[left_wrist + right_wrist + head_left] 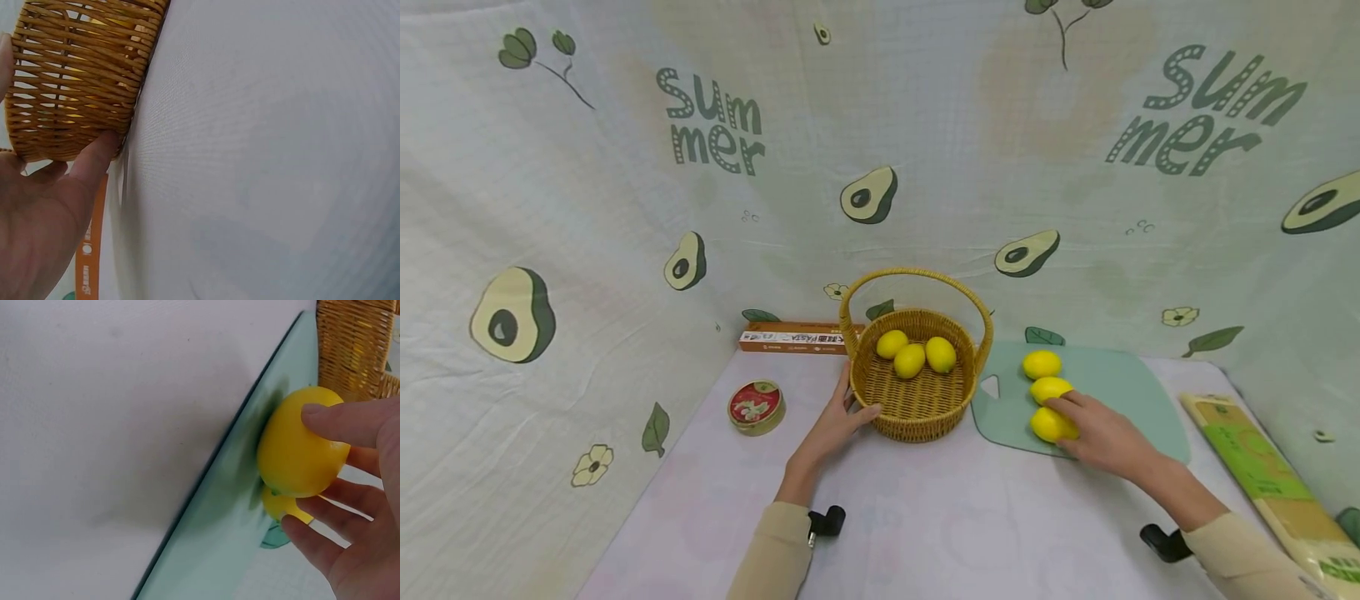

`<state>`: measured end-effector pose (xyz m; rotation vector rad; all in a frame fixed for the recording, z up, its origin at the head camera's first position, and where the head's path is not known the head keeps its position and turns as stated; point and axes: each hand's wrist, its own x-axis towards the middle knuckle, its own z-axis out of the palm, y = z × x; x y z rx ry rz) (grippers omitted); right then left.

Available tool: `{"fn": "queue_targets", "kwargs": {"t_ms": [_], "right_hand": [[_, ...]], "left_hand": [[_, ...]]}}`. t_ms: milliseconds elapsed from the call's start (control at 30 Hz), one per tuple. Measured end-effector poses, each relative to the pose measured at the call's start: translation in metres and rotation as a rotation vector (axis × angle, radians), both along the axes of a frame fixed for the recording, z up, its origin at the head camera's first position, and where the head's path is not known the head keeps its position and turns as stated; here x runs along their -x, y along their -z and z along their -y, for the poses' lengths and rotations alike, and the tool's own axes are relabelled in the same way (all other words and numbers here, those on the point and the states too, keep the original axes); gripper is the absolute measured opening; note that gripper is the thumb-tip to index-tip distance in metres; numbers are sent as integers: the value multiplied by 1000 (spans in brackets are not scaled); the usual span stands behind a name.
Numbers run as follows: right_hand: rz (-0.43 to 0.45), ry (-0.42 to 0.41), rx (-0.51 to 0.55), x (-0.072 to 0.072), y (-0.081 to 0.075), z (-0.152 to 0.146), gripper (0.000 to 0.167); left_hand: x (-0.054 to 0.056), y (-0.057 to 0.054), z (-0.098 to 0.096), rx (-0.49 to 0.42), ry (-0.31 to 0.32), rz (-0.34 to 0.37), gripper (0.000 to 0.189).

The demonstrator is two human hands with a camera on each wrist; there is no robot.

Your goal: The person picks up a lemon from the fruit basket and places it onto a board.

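A round wicker basket [917, 429] with a tall handle stands upright near the back, holding three lemons [909, 361]. Against its outer left side rests my left hand [837, 425], thumb and fingers spread; the left wrist view shows a straight digit touching the lower weave [75, 94]. On the right, three lemons lie in a row on a pale green cutting board [1120, 383]. My right hand [1108, 437] pinches the nearest lemon [303, 444] between thumb and fingers. Beyond it are the middle lemon [1049, 389] and the far lemon [1042, 364].
Left of the basket sits a round red-and-gold tin [756, 407]. An orange pasta box [793, 338] lies behind, partly hidden by the basket. A long green-and-yellow packet [1262, 467] lies along the right side. Printed cloth [940, 108] hangs around the white table [955, 517].
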<state>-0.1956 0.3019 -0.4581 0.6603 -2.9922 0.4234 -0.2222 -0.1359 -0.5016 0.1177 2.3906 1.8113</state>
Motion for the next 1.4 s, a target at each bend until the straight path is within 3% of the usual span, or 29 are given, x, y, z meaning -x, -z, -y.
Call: {"fn": "queue_targets", "kwargs": {"t_ms": [200,267,433,500,600,1400], "right_hand": [[-2,2,-6,3,-4,0,54],[-2,4,-8,3,-7,1,53],[-10,12,-3,3,-11,5,51],[-15,-3,14,3,-13,8,49],[-32,-32,52,3,-17,15,46],[-51,-197,247,12,-29,85,47]], "left_hand": [[1,1,1,-6,6,15,103],[-1,-6,1,-6,22,33,106],[-1,-7,1,-8,26,51,108],[2,1,1,-9,14,32,105],[2,3,1,-6,4,7,101],[1,3,0,-7,9,-9,102]]}}
